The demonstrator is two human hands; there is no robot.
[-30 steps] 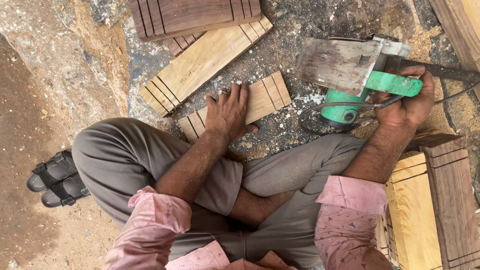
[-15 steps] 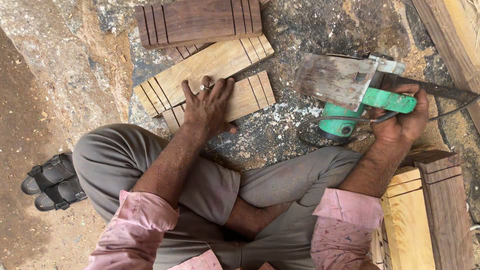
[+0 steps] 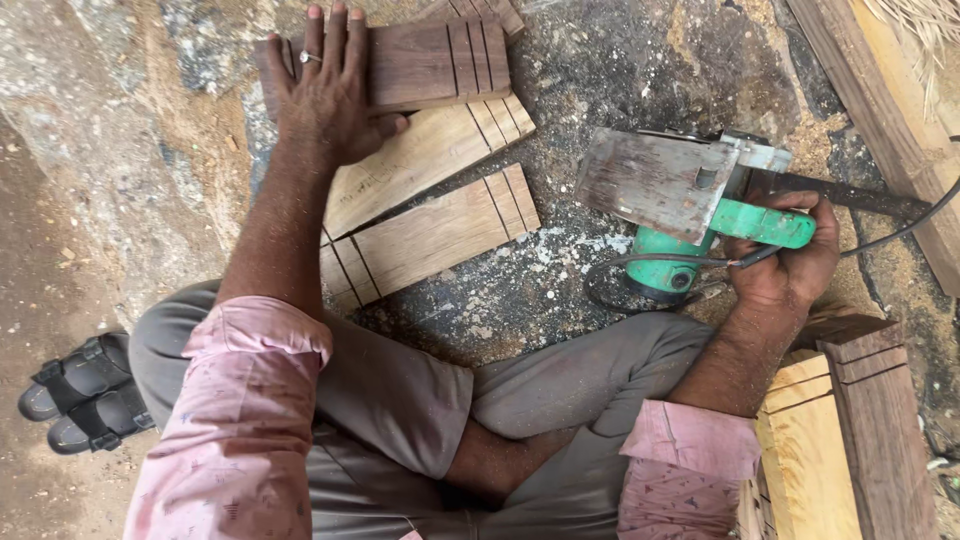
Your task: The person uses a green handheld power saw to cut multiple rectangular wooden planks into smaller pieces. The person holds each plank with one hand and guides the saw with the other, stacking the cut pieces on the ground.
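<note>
I sit cross-legged on a dusty stone floor. My left hand [image 3: 325,95] reaches forward and lies flat, fingers spread, on a dark wooden board [image 3: 430,62] with grooves cut near its end. Two paler grooved boards lie nearer me: one [image 3: 420,165] under the dark board, one [image 3: 430,240] closest to my knee. My right hand [image 3: 785,265] grips the green handle of a green electric circular saw [image 3: 690,210], which rests on the floor with its grey metal base plate tilted up. Its black cord [image 3: 640,265] loops beside it.
Stacked pale and dark grooved boards [image 3: 840,430] stand by my right knee. A long timber plank [image 3: 880,110] runs along the top right. Black sandals [image 3: 85,390] lie at the left. Sawdust covers the floor around the saw.
My left hand has moved forward from the nearest pale board, over the middle one, onto the dark board farthest away. My right hand has kept hold of the saw.
</note>
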